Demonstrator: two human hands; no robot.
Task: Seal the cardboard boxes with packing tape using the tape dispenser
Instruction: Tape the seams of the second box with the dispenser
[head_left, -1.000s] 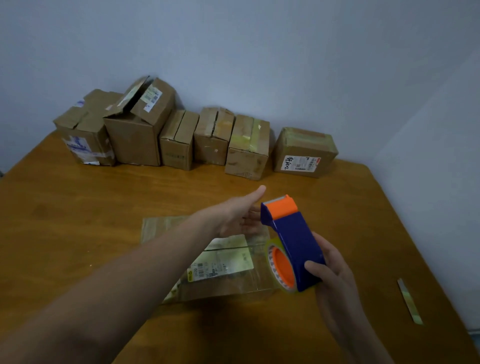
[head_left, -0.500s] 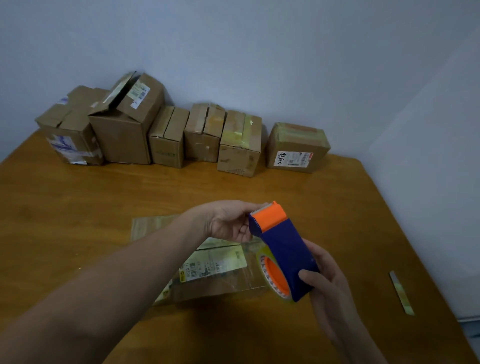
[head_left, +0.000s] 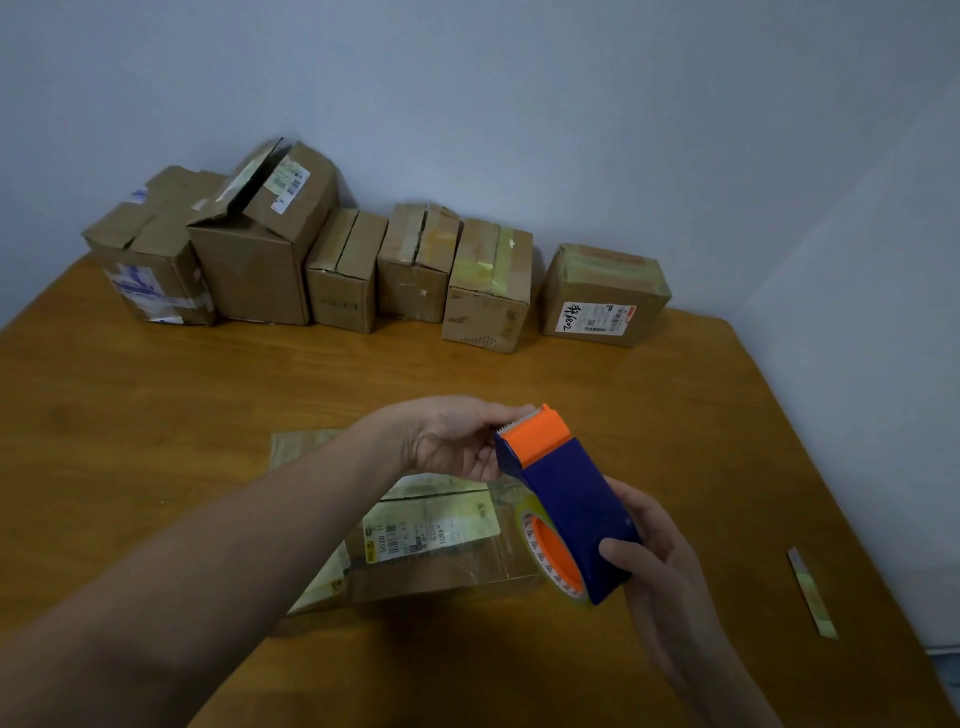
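Note:
A blue tape dispenser with an orange cutter head and an orange roll core is held above the table's middle. My right hand grips its lower body. My left hand has its fingers curled at the orange head, pinching at the toothed blade end. Under both hands lies a low cardboard box with a white label, its top glossy with tape. Several small cardboard boxes stand in a row along the far wall; one tall box has raised flaps.
The wooden table ends near the wall on the right. A loose strip of tape backing lies near the right edge. The box with a handwritten label is the rightmost in the row.
My left hand has pulled back from reaching forward with straight fingers and now curls at the dispenser's orange head. The dispenser stays in my right hand.

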